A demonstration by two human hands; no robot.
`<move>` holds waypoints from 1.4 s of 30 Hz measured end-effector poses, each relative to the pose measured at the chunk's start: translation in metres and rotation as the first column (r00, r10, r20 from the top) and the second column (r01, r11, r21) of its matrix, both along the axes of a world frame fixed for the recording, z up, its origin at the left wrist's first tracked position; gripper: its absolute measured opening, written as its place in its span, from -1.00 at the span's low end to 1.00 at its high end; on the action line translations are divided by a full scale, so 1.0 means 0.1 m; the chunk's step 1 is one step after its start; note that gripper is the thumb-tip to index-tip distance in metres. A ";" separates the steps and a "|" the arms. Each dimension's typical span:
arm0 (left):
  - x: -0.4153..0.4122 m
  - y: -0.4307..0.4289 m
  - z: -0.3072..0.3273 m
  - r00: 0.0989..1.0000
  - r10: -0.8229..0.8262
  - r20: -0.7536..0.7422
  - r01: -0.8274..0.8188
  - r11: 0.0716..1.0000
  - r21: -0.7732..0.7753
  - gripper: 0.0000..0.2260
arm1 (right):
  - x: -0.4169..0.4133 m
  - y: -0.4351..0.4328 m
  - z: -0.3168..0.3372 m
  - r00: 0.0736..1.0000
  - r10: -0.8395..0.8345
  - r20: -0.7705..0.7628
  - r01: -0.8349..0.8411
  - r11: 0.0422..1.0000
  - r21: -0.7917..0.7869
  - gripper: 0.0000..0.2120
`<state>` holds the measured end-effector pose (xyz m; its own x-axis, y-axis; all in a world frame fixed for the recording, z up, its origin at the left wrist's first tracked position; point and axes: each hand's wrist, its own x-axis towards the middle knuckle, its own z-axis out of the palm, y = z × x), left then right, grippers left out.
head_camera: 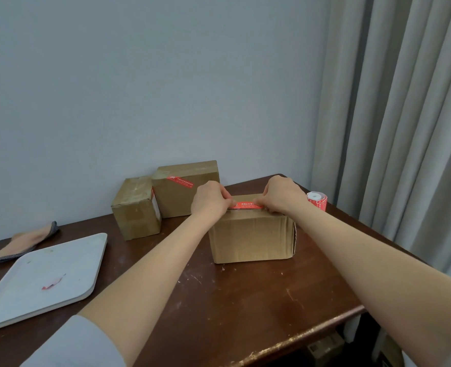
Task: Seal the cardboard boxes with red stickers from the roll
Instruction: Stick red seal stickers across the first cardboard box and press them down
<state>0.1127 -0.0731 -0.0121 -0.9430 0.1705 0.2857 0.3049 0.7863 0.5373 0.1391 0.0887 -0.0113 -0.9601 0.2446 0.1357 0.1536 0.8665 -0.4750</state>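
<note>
A brown cardboard box (251,238) stands in the middle of the dark wooden table (245,300). A red sticker (245,206) lies along the near top edge of the box. My left hand (209,200) pinches the sticker's left end and my right hand (280,194) pinches its right end. Just right of my right hand, near the table's far right corner, stands the sticker roll (317,200), red with a white core. Two more boxes sit against the wall: a tilted one (137,207) with a red sticker on its right edge, and a larger one (186,190) with a red sticker across its front.
A white tray (41,282) with a small red scrap (52,283) lies at the left front. Behind it rests a folded tan cloth (25,243). Grey curtains (404,115) hang at the right, past the table edge. A box (325,345) sits under the table.
</note>
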 end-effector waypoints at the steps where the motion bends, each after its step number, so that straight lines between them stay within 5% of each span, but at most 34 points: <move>1: 0.00 0.00 0.00 1.000 0.000 0.002 0.000 1.000 0.000 -0.89 | 0.00 0.00 0.00 1.000 0.000 0.004 0.000 1.000 0.003 -0.75; 15: -0.01 0.04 0.01 0.999 0.016 0.040 -0.013 0.998 -0.065 -0.88 | 0.01 -0.06 -0.02 0.999 -0.045 0.005 0.045 0.997 0.064 -0.67; 26: -0.09 -0.04 0.03 0.987 0.059 0.147 -0.043 0.993 -0.108 -0.65 | 0.01 -0.03 0.01 0.998 -0.056 0.037 0.053 0.996 0.073 -0.58; 33: 0.03 -0.09 -0.02 1.000 0.015 -0.026 -0.018 0.995 -0.099 -0.80 | 0.00 0.06 0.00 1.000 -0.028 0.010 0.028 0.999 0.019 -0.89; 37: 0.13 -0.06 -0.11 0.968 -0.145 -0.206 0.100 0.971 -0.217 -0.72 | 0.14 0.02 -0.04 0.979 0.033 -0.199 -0.006 0.991 0.135 -0.71; 42: 0.25 -0.04 -0.20 0.971 -0.219 -0.091 0.165 0.900 -0.404 -0.62 | 0.32 -0.05 -0.13 0.962 0.252 -0.109 -0.219 0.943 0.249 -0.63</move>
<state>0.1373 -0.0774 -0.0324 -0.8393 0.4679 0.2768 0.5175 0.8436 0.1434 0.1709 0.0839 -0.0244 -0.9544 -0.0402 0.2959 -0.1204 0.9586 -0.2580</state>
